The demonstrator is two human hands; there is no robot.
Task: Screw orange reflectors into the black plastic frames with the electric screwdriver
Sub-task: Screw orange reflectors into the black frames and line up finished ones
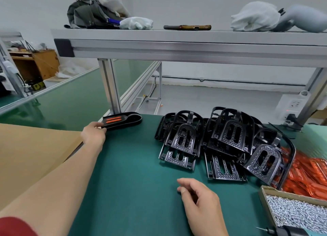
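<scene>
My left hand reaches to the far left of the green mat and holds the near end of a black frame fitted with two orange reflectors. My right hand hovers low over the mat in front of me, fingers loosely curled, holding nothing. A heap of bare black frames lies to the right of centre. Loose orange reflectors are piled at the right edge. The electric screwdriver's tip shows at the bottom right corner.
A cardboard box of silver screws sits at the bottom right. A large cardboard sheet covers the left. An aluminium shelf spans overhead, carrying a phone, cloths and a bag. A power socket is mounted at the right post.
</scene>
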